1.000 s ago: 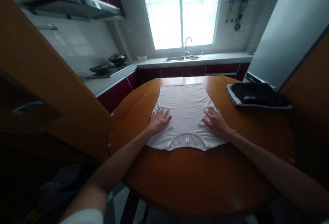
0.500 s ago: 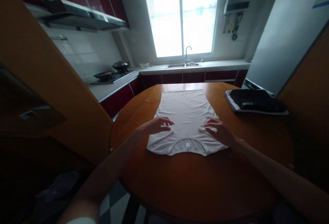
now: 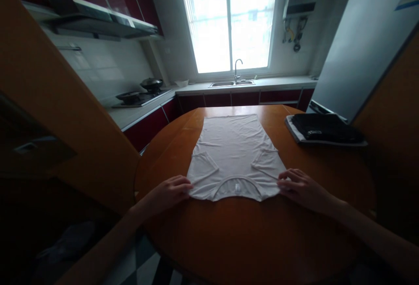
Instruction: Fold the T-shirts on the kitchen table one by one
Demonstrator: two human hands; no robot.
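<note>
Though it lies flat, the white shirt [image 3: 233, 145] is wrinkled.

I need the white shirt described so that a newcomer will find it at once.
Look at the large wooden table in front of the window. On it lies the white shirt, neckline towards the person, the left hand and right hand at its near corners. Unlike the folded stack with black cloth on top, farther right, it is pale and spread out.

No readable text; print [image 3: 314, 132] on black cloth [image 3: 334, 127], label [image 3: 237, 187] in shirt [image 3: 232, 145] blurred.
</note>
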